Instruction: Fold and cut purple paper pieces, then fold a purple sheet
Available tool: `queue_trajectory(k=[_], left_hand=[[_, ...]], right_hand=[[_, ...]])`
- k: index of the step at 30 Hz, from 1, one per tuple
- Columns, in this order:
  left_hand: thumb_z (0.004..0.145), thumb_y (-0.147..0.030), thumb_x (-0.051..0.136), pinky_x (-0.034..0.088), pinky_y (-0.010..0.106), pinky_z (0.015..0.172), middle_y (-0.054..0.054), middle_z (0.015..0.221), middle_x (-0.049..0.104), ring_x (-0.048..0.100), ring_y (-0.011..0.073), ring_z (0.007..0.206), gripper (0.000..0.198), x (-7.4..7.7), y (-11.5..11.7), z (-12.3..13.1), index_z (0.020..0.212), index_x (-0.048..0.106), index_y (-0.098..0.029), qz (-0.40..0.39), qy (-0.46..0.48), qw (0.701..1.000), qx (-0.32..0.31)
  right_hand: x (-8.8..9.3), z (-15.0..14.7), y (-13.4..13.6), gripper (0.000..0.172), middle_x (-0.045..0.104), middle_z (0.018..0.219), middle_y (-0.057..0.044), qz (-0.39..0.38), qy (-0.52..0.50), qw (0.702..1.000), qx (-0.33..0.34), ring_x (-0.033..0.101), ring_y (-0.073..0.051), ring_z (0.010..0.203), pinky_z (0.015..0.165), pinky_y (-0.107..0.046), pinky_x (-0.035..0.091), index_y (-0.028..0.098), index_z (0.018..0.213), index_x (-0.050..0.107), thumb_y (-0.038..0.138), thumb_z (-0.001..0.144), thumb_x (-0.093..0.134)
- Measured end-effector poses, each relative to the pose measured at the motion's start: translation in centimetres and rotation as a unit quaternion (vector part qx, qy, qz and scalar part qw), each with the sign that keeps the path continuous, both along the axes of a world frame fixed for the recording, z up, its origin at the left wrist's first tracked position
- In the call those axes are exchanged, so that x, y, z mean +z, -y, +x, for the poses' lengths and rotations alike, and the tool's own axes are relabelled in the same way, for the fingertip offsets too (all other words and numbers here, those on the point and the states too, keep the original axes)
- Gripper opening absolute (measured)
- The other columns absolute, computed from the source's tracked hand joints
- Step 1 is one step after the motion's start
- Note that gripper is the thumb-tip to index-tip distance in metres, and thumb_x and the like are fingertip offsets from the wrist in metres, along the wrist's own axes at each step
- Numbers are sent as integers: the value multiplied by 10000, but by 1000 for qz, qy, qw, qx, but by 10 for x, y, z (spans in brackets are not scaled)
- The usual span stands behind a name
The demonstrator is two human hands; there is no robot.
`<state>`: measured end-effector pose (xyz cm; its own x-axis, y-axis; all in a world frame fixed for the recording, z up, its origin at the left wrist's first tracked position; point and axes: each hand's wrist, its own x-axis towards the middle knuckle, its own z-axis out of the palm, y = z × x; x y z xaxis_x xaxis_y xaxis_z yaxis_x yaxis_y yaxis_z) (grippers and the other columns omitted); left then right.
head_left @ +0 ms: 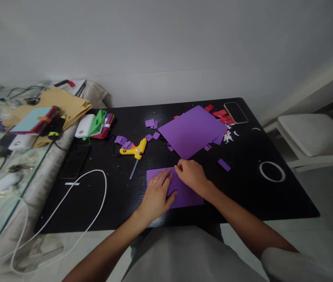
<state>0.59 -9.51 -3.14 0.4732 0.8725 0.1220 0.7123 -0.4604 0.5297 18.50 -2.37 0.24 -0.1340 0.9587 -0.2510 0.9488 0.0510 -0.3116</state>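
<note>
A purple sheet (188, 197) lies on the black table in front of me. My left hand (158, 192) rests flat on its left part, fingers stretched out and a ring on one of them. At the sheet's far edge my right hand (192, 173) is closed, with thumb and fingers pinched together on that edge. Part of the sheet is hidden under both hands. Just beyond my right hand lies a larger purple sheet (194, 131), turned cornerwise. A yellow glue gun (135, 149) with a clear glue stick sits to the left, beside several small purple pieces (123, 141).
On the black table (251, 199) are a tape ring (272, 171), a phone (236, 112), red scraps (223, 115), a purple strip (224, 165) and bundled coloured sheets (98, 123). A white cable (106, 188) loops at left. A white chair (313, 135) stands right.
</note>
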Motion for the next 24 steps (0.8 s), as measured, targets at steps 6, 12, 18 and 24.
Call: queue_trajectory(k=[6, 12, 18, 24], left_hand=[[982, -347, 608, 448, 582, 1172, 186, 1550, 522, 501, 355, 1443, 541, -1, 1, 0, 1484, 502, -175, 3, 4, 1000, 4], [985, -343, 607, 446, 571, 1176, 191, 1554, 514, 492, 350, 1446, 536, 0, 2, 0, 1475, 497, -157, 1, -6, 1000, 0], [985, -346, 606, 447, 570, 1176, 186, 1555, 512, 498, 350, 1444, 519, 3, 1, 1, 1463, 507, -170, -6, -11, 1000, 1], [970, -356, 635, 456, 537, 1160, 182, 1492, 551, 530, 335, 1392, 489, 12, -5, 0, 1413, 544, -169, -5, 13, 1000, 7]], right_hand=[[0, 19, -4, 226, 800, 924, -132, -20, -14, 999, -44, 766, -312, 897, 741, -361, 517, 202, 944, 781, 328, 992, 600], [4, 41, -6, 224, 797, 917, -122, -37, -5, 996, -77, 760, -322, 909, 719, -364, 496, 209, 924, 783, 342, 985, 614], [2, 62, -7, 213, 795, 884, -104, -24, 2, 997, -74, 756, -308, 872, 650, -338, 452, 204, 897, 771, 329, 984, 622], [4, 69, -8, 191, 783, 816, -87, 14, -21, 996, -82, 750, -283, 802, 646, -337, 448, 202, 843, 740, 277, 973, 621]])
